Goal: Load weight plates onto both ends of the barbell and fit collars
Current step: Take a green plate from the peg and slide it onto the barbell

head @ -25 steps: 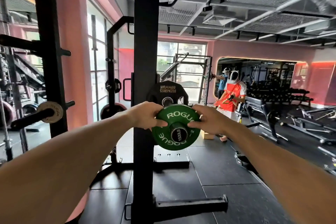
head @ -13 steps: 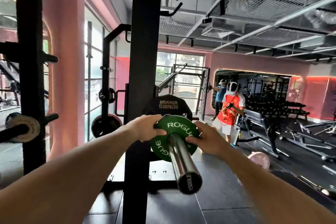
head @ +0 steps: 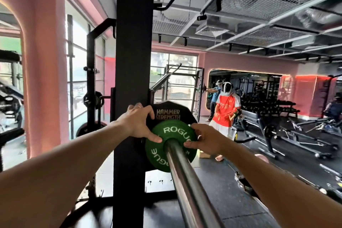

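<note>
The grip is a two-handed pinch: the green plate (head: 171,146) is held at its rim by the left hand (head: 137,123) and right hand (head: 205,139), well along the bar (head: 187,181) against a black plate (head: 169,114); no collar is seen fitted; the far end is out of view

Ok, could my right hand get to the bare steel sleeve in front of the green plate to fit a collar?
Probably yes. The chrome barbell sleeve runs bare from the green Rogue plate towards the camera, and the right hand is right beside it.
</note>
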`<state>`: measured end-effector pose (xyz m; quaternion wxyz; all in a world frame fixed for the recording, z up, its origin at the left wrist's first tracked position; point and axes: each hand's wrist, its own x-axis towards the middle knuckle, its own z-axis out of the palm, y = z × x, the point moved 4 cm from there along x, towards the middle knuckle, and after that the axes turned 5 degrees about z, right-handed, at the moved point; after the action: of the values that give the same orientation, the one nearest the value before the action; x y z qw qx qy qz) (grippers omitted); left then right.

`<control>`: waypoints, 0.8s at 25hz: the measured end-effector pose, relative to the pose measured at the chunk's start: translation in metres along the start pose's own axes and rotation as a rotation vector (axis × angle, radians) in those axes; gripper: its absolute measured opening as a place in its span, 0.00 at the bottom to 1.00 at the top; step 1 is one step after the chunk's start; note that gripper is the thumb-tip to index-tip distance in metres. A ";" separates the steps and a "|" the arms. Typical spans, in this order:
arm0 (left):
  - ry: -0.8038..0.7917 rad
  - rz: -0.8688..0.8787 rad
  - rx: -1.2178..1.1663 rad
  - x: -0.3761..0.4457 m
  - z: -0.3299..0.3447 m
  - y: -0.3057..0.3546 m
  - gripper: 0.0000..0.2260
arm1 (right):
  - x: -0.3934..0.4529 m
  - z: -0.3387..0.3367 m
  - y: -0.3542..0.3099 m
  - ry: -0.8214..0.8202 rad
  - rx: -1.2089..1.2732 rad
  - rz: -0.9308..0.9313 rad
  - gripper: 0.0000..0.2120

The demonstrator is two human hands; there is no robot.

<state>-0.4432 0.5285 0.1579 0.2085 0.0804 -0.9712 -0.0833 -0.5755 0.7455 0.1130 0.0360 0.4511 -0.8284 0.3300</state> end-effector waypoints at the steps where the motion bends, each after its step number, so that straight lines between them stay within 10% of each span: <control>1: -0.034 -0.007 0.038 0.005 -0.003 0.001 0.36 | 0.005 -0.003 0.000 -0.023 -0.017 -0.018 0.18; 20: 0.230 -0.177 0.243 0.007 0.022 0.007 0.29 | 0.058 -0.004 -0.004 0.215 -0.334 -0.017 0.37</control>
<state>-0.4593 0.5369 0.1426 0.2987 0.1992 -0.9330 0.0266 -0.6079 0.7041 0.1387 0.2012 0.4081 -0.8592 0.2339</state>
